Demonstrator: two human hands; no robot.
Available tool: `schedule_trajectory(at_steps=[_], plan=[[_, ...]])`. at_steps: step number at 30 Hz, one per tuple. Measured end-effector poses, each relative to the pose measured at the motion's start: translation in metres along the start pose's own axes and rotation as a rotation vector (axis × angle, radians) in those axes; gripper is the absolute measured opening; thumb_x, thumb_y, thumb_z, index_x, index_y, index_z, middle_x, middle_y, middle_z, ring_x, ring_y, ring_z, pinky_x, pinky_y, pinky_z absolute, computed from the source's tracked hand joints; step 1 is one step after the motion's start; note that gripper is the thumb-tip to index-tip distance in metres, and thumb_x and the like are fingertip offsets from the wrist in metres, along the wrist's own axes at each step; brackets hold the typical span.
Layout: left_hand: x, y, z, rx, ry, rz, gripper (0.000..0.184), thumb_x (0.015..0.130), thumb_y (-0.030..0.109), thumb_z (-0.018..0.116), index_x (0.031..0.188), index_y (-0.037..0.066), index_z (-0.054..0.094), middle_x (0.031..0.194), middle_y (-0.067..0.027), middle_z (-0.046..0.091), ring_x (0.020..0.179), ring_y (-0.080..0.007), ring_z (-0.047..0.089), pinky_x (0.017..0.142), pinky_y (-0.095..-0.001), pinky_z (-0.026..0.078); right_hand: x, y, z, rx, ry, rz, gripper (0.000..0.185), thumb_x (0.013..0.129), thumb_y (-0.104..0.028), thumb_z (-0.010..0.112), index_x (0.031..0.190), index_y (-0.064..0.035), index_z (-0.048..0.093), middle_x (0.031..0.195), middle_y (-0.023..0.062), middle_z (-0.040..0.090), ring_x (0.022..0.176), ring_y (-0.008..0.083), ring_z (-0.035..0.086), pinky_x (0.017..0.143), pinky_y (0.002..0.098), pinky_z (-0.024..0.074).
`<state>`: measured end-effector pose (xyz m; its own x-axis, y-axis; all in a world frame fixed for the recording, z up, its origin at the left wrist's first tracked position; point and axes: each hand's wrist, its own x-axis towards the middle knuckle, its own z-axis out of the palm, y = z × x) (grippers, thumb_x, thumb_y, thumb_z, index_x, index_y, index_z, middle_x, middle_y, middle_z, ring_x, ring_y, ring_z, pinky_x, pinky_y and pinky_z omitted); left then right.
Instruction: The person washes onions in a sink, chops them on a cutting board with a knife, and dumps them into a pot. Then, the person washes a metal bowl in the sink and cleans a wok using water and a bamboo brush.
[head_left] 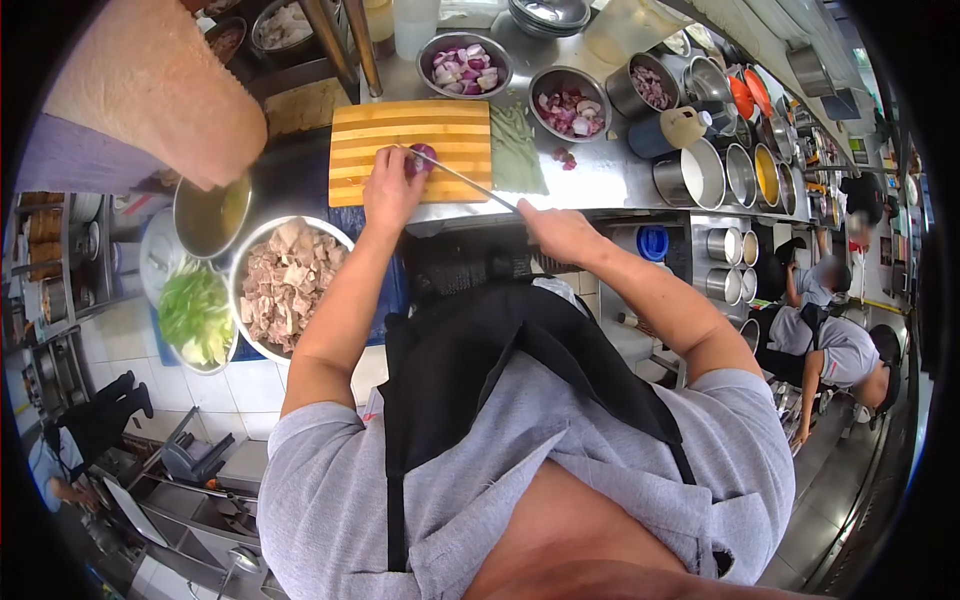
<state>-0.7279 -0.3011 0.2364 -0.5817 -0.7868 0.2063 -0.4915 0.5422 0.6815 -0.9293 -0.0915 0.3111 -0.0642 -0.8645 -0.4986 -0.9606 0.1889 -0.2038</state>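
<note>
On a striped wooden cutting board (360, 122) lies a red onion (421, 160). My left hand (392, 187) has its fingers closed on the onion's left side, holding it against the board. A knife (468, 182) is gripped in my right hand (560, 233), just past the board's lower right side. Its blade slants up to the left, and the tip end meets the onion. How deep the blade sits in it I cannot tell. Beside the board's right edge a green cloth (517, 152) is spread on the steel counter.
Two metal bowls with cut red onion, one behind the board (421, 76) and one at its right (605, 118), stand close by. A jug (655, 137) and several pots line the right. At left is a white basin (238, 300) of meat chunks. Another person's arm (165, 95) reaches in upper left.
</note>
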Motion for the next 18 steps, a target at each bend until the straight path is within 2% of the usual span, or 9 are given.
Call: schedule_trajectory(at_steps=[3, 4, 6, 8, 10, 11, 14, 16, 18], plan=[[0.013, 0.033, -0.018, 0.208, -0.161, -0.004, 0.035, 0.08, 0.022, 0.07, 0.114, 0.018, 0.059, 0.125, -0.014, 0.052, 0.1, -0.0375, 0.062, 0.08, -0.0462, 0.053, -0.002, -0.001, -0.01, 0.019, -0.026, 0.001, 0.042, 0.084, -0.001, 0.048, 0.125, -0.0006, 0.041, 0.082, 0.0238, 0.068, 0.08, 0.0419, 0.067, 0.069, 0.0525, 0.0513], [0.017, 0.031, -0.015, 0.213, -0.166, 0.0, 0.035, 0.08, 0.022, 0.07, 0.114, 0.018, 0.059, 0.125, -0.014, 0.052, 0.1, -0.0375, 0.062, 0.08, -0.0462, 0.053, -0.002, 0.0, -0.011, 0.034, -0.046, -0.003, 0.042, 0.083, -0.001, 0.049, 0.125, -0.0004, 0.041, 0.082, 0.0241, 0.067, 0.08, 0.0419, 0.067, 0.069, 0.0523, 0.0514], [0.031, 0.02, -0.006, 0.286, -0.415, 0.049, 0.033, 0.082, 0.019, 0.067, 0.114, 0.02, 0.059, 0.124, -0.0145, 0.052, 0.1, -0.0378, 0.062, 0.081, -0.0475, 0.052, 0.001, 0.004, -0.002, 0.055, -0.041, -0.017, 0.043, 0.083, -0.001, 0.05, 0.125, -0.0004, 0.041, 0.082, 0.024, 0.067, 0.08, 0.0419, 0.067, 0.069, 0.0521, 0.0514], [0.041, 0.01, 0.005, 0.29, -0.405, 0.053, 0.032, 0.081, 0.016, 0.067, 0.112, 0.02, 0.059, 0.121, -0.0149, 0.052, 0.098, -0.0381, 0.062, 0.082, -0.0483, 0.052, -0.001, 0.005, -0.004, 0.068, -0.031, -0.052, 0.045, 0.081, -0.001, 0.054, 0.124, 0.0002, 0.041, 0.084, 0.023, 0.068, 0.082, 0.0415, 0.067, 0.069, 0.0513, 0.0518], [0.046, 0.011, 0.005, 0.337, -0.586, 0.028, 0.057, 0.074, 0.014, 0.074, 0.127, 0.021, 0.054, 0.128, -0.0155, 0.05, 0.105, -0.0369, 0.061, 0.087, -0.0444, 0.052, 0.012, 0.01, 0.008, 0.076, -0.063, -0.011, 0.044, 0.081, -0.001, 0.053, 0.124, -0.0005, 0.041, 0.086, 0.0225, 0.068, 0.083, 0.0407, 0.067, 0.071, 0.0508, 0.0519], [0.041, 0.015, 0.005, 0.29, -0.487, 0.102, 0.029, 0.077, 0.015, 0.069, 0.104, 0.016, 0.058, 0.117, -0.0139, 0.053, 0.096, -0.0367, 0.062, 0.081, -0.0473, 0.053, 0.012, 0.013, 0.013, 0.086, -0.058, -0.004, 0.044, 0.081, -0.001, 0.053, 0.124, -0.0005, 0.041, 0.086, 0.0225, 0.068, 0.083, 0.0407, 0.067, 0.071, 0.0508, 0.0519], [0.045, 0.016, 0.007, 0.295, -0.513, 0.056, 0.029, 0.077, 0.015, 0.069, 0.104, 0.017, 0.058, 0.117, -0.0143, 0.052, 0.096, -0.0359, 0.062, 0.08, -0.047, 0.053, 0.011, 0.021, 0.004, 0.128, -0.038, 0.001, 0.033, 0.084, -0.005, 0.052, 0.115, -0.0045, 0.042, 0.088, 0.0227, 0.066, 0.086, 0.0427, 0.065, 0.07, 0.0527, 0.0487], [0.045, 0.012, 0.017, 0.356, -0.488, 0.113, 0.03, 0.076, 0.016, 0.069, 0.104, 0.017, 0.058, 0.116, -0.0147, 0.053, 0.096, -0.0362, 0.062, 0.079, -0.0469, 0.053, 0.002, 0.031, -0.002, 0.113, -0.061, -0.033, 0.046, 0.083, -0.004, 0.053, 0.128, -0.0055, 0.042, 0.089, 0.0222, 0.068, 0.086, 0.0398, 0.067, 0.073, 0.0504, 0.0513], [0.044, 0.008, 0.024, 0.352, -0.448, 0.069, 0.031, 0.075, 0.016, 0.069, 0.103, 0.016, 0.058, 0.115, -0.0137, 0.053, 0.096, -0.037, 0.062, 0.079, -0.0472, 0.053, -0.03, 0.051, -0.006, 0.15, -0.062, 0.004, 0.044, 0.086, -0.009, 0.053, 0.128, -0.0097, 0.042, 0.087, 0.022, 0.068, 0.086, 0.0416, 0.066, 0.073, 0.0518, 0.0502]])
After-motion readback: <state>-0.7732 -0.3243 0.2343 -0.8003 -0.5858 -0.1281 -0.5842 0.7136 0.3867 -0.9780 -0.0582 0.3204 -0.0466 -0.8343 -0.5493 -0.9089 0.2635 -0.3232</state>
